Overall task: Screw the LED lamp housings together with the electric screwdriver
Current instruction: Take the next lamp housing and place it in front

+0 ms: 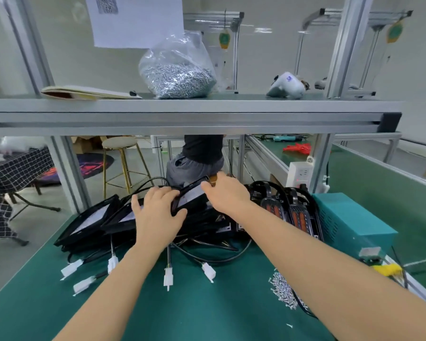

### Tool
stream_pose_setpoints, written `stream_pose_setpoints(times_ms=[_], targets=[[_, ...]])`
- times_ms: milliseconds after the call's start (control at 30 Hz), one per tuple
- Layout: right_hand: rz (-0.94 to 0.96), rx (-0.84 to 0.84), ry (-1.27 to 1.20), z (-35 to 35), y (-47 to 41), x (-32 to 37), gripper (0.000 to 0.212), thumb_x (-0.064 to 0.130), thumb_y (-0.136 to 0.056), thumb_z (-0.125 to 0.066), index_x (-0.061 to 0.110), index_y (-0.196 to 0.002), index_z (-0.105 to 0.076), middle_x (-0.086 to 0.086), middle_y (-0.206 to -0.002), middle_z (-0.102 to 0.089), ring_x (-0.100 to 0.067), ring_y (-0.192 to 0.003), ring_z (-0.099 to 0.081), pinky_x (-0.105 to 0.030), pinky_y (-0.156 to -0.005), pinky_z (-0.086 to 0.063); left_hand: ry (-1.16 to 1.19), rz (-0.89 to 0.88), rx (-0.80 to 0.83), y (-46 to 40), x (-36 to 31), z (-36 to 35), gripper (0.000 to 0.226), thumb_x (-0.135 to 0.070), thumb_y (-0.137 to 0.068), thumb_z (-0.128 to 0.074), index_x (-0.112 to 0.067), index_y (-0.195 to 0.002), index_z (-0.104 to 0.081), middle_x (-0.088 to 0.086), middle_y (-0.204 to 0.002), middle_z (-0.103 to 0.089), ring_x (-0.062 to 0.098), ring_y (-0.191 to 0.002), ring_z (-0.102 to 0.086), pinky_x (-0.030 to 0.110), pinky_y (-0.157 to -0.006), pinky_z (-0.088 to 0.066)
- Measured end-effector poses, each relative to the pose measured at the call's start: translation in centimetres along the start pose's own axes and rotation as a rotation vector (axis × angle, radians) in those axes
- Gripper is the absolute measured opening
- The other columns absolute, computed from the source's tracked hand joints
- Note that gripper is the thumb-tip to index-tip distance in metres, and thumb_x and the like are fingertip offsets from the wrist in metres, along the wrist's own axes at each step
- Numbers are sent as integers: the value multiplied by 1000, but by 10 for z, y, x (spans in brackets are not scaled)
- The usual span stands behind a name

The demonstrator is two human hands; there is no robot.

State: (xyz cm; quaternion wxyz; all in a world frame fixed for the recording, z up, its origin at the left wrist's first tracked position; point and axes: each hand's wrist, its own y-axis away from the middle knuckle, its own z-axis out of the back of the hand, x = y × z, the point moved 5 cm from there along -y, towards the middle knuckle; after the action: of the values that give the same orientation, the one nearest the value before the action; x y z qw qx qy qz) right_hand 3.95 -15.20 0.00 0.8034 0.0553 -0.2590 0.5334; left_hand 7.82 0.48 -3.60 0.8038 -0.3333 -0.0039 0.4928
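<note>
A heap of flat black rectangular LED lamp housings lies ahead of both hands, on the far green mat. The topmost tilted housing runs lengthwise from the left hand, gripping its near end, to the right hand, pinching its far corner; no screwdriver is recognisable, loose silver screws sit under the right forearm
</note>
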Motion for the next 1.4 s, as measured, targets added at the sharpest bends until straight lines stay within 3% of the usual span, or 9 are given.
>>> stream_pose_setpoints(times_ms=[167, 333, 433, 533, 733, 867, 967, 1167, 1400], targets=[[-92, 30, 138, -15, -17, 3, 40, 42, -99, -41, 9, -116, -56, -11, -118, -61, -32, -99, -59, -33, -70, -39, 59, 167, 151, 11, 37, 9, 65, -20, -77, -62, -22, -139, -42, 0, -136, -51, 21, -129, -42, 46, -116, 0], [-158, -80, -60, -11, -24, 4, 25, 26, -100, -46, 6, -104, -62, -14, -107, -63, -34, -102, -60, -31, -70, -39, 43, 127, 166, 17, 43, 13, 52, -1, -82, -54, -23, -129, -55, -2, -84, -60, 26, -92, -57, 44, -106, -34], [-127, -188, -197, -1, -18, -3, 30, 18, -97, -45, 8, -68, -43, -6, -72, -48, -31, -76, -50, -30, -53, -28, 46, 109, 167, 18, 46, 14, 50, -2, -86, -54, -23, -131, -55, -6, -69, -54, 26, -82, -56, 39, -95, -41], [-18, -251, -289, 16, -1, -13, 36, 13, -94, -43, 11, -61, -30, -4, -61, -36, -23, -59, -33, -36, -50, -16, 84, 107, 184, 19, 47, 16, 49, -2, -86, -54, -22, -131, -55, -6, -62, -50, 27, -80, -54, 38, -93, -41], [187, -279, -604, 34, 72, -44, 31, 7, -98, -42, 12, -68, -45, 4, -52, -30, -17, -53, -30, -32, -53, -25, 372, 171, 39, 29, 39, 35, 46, 4, -84, -50, -17, -124, -60, 0, -119, -64, 21, -109, -54, 29, -95, -39], [184, -213, -754, 30, 129, -70, 29, 11, -102, -42, 25, -105, -67, 3, -50, -39, -12, -43, -39, -15, -43, -34, 1110, 347, 63, 57, 8, 47, 19, -22, -95, -53, -24, -110, -64, -9, -104, -71, 5, -102, -63, 27, -92, -45], [186, -202, -770, 21, 171, -86, 28, 21, -101, -45, 29, -116, -66, 9, -50, -47, -7, -43, -42, -14, -44, -36, 1406, 344, 274, 80, -23, 52, 35, -45, -81, -58, -25, -107, -69, -4, -103, -72, 10, -92, -66, 26, -78, -53], [214, -194, -750, 6, 225, -103, 28, 47, -92, -49, 54, -116, -61, 10, -69, -61, -5, -46, -51, -18, -51, -44, 1458, 419, 319, 119, -44, 49, 50, 15, -80, -53, -14, -120, -60, 11, -108, -71, 20, -89, -66, 36, -80, -51], [107, 6, -706, -10, 248, -114, 30, 31, -94, -62, 56, -111, -60, 19, -84, -69, -1, -66, -52, -13, -67, -44, 1373, 519, 274, 147, -40, 39, 54, 27, -72, -53, -12, -108, -65, 7, -91, -73, 17, -74, -67, 25, -61, -55]])
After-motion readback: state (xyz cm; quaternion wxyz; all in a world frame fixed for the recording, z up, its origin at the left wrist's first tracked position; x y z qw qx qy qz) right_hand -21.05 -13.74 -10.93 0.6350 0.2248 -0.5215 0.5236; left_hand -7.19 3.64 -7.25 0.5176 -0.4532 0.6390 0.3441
